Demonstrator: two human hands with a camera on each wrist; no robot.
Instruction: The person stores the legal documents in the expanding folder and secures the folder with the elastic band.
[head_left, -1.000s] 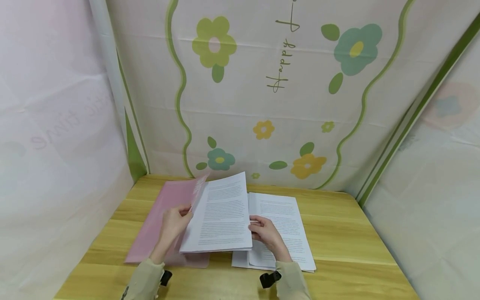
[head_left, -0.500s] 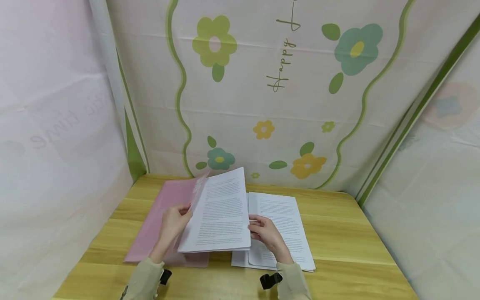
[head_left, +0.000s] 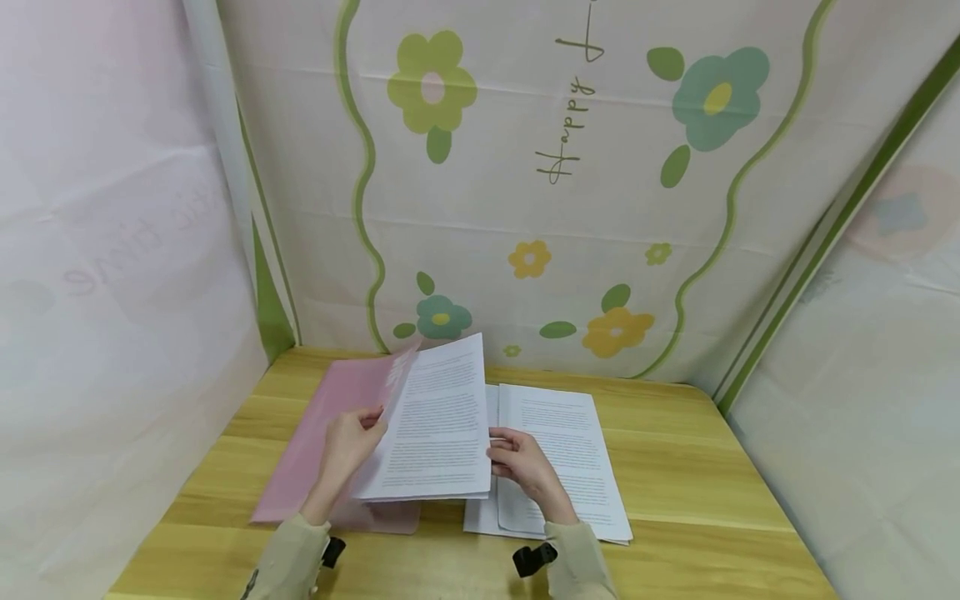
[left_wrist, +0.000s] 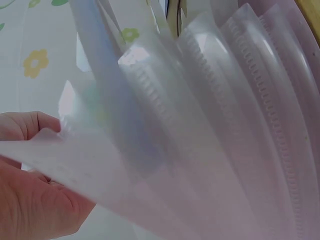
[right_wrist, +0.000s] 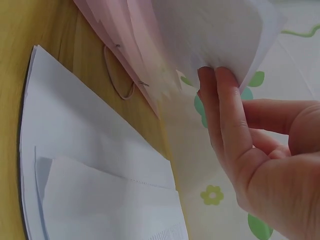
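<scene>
A pink translucent expanding folder [head_left: 300,467] lies at the left of the table. My left hand [head_left: 348,450] pinches its raised edge between thumb and fingers, and in the left wrist view its clear pleated pockets [left_wrist: 260,100] fan apart. Printed sheets [head_left: 438,425] stand tilted over the folder's right part, their left edge behind the edge that the left hand holds. My right hand [head_left: 528,467] pinches these sheets at their right edge, thumb on one side and fingers on the other, as the right wrist view shows.
A second pile of printed papers [head_left: 566,450] lies flat on the wooden table [head_left: 682,483], below and right of the right hand. A thin elastic cord [right_wrist: 111,82] loops from the folder. Flowered fabric walls [head_left: 465,192] enclose the table at the back and sides.
My right hand has shifted slightly left with the sheets, which now overlap the folder more. The left hand keeps its hold on the folder's edge and has hardly moved.
</scene>
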